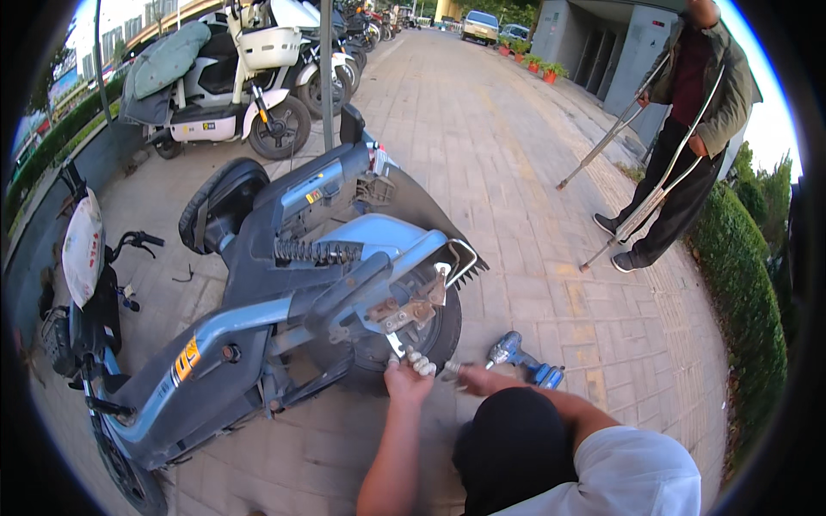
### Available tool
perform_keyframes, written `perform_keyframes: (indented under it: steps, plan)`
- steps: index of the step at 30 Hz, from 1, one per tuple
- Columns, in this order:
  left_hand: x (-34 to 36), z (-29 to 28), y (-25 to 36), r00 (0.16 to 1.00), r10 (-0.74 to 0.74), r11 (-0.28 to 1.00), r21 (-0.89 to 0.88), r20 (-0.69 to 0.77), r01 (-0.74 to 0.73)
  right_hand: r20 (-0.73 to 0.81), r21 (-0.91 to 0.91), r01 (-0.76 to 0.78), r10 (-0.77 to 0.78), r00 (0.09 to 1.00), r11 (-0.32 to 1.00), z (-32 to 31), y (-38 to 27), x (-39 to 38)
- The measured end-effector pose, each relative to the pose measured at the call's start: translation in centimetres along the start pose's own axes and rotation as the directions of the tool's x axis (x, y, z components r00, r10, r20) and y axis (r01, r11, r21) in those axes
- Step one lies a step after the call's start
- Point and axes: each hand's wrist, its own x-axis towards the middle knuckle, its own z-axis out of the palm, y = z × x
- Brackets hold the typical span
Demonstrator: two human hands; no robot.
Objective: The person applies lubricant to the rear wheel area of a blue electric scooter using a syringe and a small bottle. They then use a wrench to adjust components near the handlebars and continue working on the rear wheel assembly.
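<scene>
A blue and dark grey electric scooter [280, 305] lies on its side, its rear wheel [443, 331] and metal bracket [409, 310] facing me. My left hand [409, 378] is closed on a silver wrench [395, 342] at the wheel hub, with pale glove material on its fingers. Just right of it, beside the tyre, my right hand [471, 378] has its fingers curled; what they hold is too small to make out. A blue cordless power tool [514, 353] lies on the paving right of my right hand.
A person on crutches [671, 138] stands at upper right by a hedge [731, 275]. Parked scooters [215, 120], a post [327, 77] and another two-wheeler [99, 318] line the left. The brick path [447, 103] runs back to a parked car [479, 27] and potted plants [549, 73].
</scene>
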Motion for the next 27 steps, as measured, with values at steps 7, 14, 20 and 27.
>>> perform_keyframes:
  steps: [7,14,20,27]
  plan:
    - [0.1,0.7,-3.0,0.996,0.046,0.997,0.067,-0.079,-0.04,0.21,0.409,0.025,-0.121,0.97,0.912,2.3,3.2,1.1]
    - [0.5,0.6,-2.8,0.998,0.062,0.991,0.121,-0.029,-0.058,0.086,0.369,0.071,-0.11,0.99,0.927,3.2,1.6,0.4]
    - [-0.1,0.3,-1.4,0.988,0.134,0.983,0.139,-0.075,-0.123,-0.058,0.336,0.182,-0.173,0.983,0.924,1.4,-1.6,0.8]
    - [0.2,-0.5,-1.0,0.973,0.179,0.967,0.209,-0.143,-0.147,-0.156,-0.172,0.229,-0.256,0.954,0.958,0.0,0.9,0.8]
